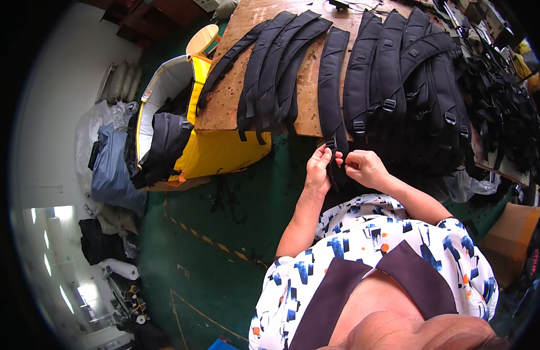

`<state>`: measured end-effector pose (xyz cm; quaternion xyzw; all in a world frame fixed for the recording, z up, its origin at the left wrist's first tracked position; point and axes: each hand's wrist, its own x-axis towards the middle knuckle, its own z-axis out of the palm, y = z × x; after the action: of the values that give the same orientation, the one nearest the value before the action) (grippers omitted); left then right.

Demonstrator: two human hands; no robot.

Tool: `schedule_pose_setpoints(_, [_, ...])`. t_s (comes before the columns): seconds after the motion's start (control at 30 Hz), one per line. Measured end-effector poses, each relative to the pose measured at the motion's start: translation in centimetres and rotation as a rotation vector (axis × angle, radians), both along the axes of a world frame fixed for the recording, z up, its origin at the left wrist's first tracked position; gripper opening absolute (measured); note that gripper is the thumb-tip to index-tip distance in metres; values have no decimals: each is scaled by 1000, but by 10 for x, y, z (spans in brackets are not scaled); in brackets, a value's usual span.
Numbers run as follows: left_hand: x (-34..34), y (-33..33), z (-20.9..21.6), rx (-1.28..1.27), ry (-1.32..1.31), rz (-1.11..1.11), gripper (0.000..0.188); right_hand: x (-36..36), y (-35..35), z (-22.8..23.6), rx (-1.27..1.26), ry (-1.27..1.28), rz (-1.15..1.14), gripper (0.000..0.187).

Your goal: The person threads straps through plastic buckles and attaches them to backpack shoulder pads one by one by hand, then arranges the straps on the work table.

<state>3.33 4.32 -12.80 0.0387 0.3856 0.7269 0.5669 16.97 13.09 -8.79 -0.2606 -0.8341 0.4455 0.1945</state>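
A black padded shoulder strap point(330, 81) lies along the wooden table, its lower end hanging over the near edge. My left hand point(320, 168) is closed on that end, thumb and fingers gripping it at a dark buckle point(330, 143). Just to the right, my right hand point(366, 168) has its fingers curled together in a pinch close to the strap. Whatever lies between those fingertips is too small to make out. A narrow tail of webbing dangles below my left fingers.
More black shoulder straps lie on the table point(308, 108), fanned left and piled right. A yellow bin point(223, 149) holding black pieces stands at the left, near a round wooden stool point(203, 39). Black webbing point(503, 99) heaps at far right. A cardboard box point(511, 242) sits lower right.
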Motion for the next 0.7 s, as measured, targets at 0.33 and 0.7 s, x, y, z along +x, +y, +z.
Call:
schedule_pose_setpoints(0.33, [2, -2, 3, 34, 92, -116, 26, -52, 66, 15, -417, -157, -208, 57])
schedule_pose_setpoints(0.7, [11, -15, 9, 46, 514, -278, 35, -18, 101, 76, 354, 112, -270, 59])
